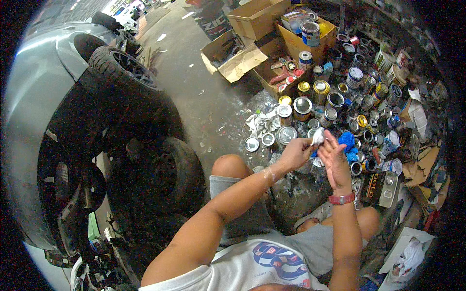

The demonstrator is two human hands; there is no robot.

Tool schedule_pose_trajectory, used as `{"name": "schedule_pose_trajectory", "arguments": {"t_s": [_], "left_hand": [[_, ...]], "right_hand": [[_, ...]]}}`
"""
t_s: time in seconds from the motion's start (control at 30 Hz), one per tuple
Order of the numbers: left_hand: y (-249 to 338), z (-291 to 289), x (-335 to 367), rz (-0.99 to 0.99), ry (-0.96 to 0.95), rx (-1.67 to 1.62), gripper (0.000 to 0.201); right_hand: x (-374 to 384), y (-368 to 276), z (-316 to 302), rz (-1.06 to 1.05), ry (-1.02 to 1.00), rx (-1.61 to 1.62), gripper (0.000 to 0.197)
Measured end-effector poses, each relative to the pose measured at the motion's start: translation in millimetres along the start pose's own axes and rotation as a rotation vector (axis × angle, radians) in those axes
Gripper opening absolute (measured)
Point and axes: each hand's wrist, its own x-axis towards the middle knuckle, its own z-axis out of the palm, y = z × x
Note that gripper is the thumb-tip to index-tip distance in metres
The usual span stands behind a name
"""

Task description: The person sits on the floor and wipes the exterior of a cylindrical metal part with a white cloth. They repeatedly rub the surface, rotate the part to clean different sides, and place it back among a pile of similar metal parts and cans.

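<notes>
The widest way lies left of the left hand [297,155], low over the concrete floor [191,104], between the paint cans and the car's far wheel [127,70]; only flat scraps litter it. The left knee [230,167] narrows its near end. Just beyond that hand stands a wide silver-lidded can [286,135]. Crumpled blue material [348,141] crowds the right hand [334,157] on its right, and farther right cans stand packed with narrow gaps. Open cardboard boxes [259,22] block the far side. Between the forearms, open space leads down to the floor.
</notes>
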Motion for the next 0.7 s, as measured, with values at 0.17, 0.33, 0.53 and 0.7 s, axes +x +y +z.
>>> {"name": "schedule_pose_trajectory", "arguments": {"t_s": [0.17, 0.33, 0.53, 0.7], "left_hand": [[-1, 9, 7, -0.189, -0.048, -0.463, 0.038], [-29, 7, 16, -0.034, 0.067, -0.743, 0.04], [0, 1, 10, -0.005, 0.066, 0.144, 0.035], [6, 3, -5, 0.266, 0.084, 0.164, 0.034]], "right_hand": [[17, 1, 5, -0.102, 0.056, 0.448, 0.103], [15, 8, 13, 0.021, 0.042, 0.391, 0.087], [15, 39, -22, 0.03, 0.092, -0.422, 0.039], [15, 21, -14, 0.257, 0.178, -1.065, 0.035]]}}
